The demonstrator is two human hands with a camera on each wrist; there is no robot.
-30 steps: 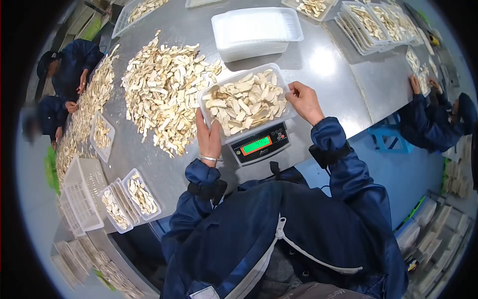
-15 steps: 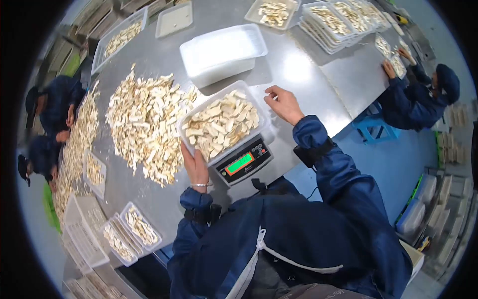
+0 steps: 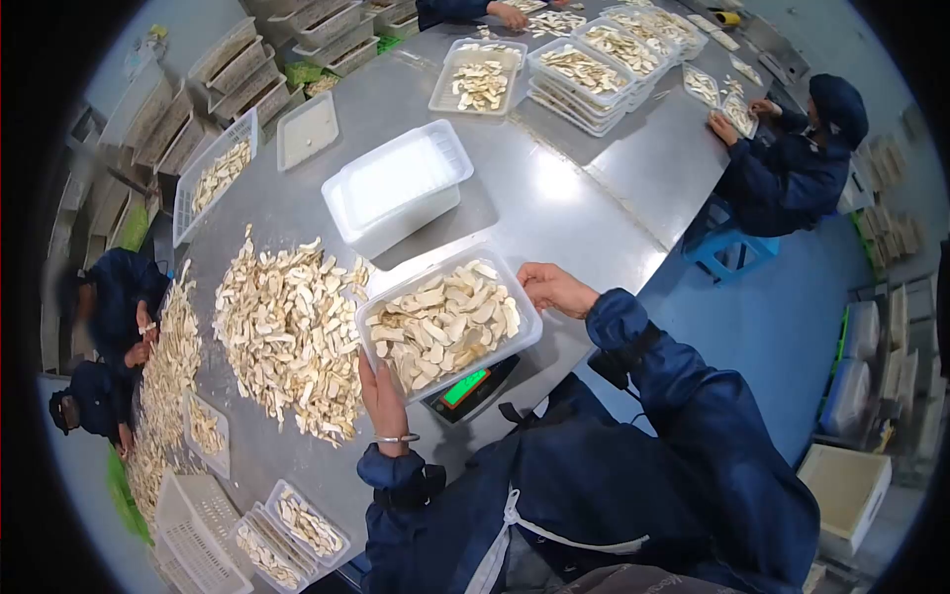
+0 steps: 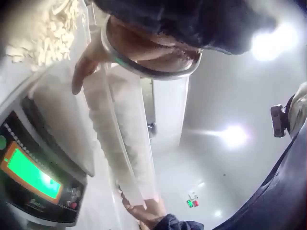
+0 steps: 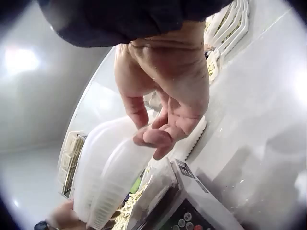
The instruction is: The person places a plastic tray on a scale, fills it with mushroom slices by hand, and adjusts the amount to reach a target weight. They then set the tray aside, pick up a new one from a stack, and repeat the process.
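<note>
My left hand (image 3: 384,401) grips the left end of a clear plastic tub (image 3: 531,325) filled with pale mushroom slices (image 3: 435,332). At the opposite end, my right hand (image 3: 559,289) holds the rim with curled fingers. In the right wrist view, the right fingers (image 5: 156,138) pinch the tub's edge. The tub is raised over a digital scale (image 3: 470,388), covering most of it in the head view. Both the platform and the lit green display (image 4: 33,172) show in the left wrist view. A large loose pile of slices (image 3: 287,337) lies left of the tub.
A stack of white tubs (image 3: 396,188) stands just beyond. Filled trays (image 3: 584,74) are stacked at the back, and others (image 3: 307,520) sit near the front left beside a perforated basket (image 3: 198,535). People work at the left and right table edges. A blue stool (image 3: 732,252) stands right.
The tub has been lifted from the scale. My right hand, off the rim half a second ago, is back on it. My left hand stays on the tub. The head view has shifted.
</note>
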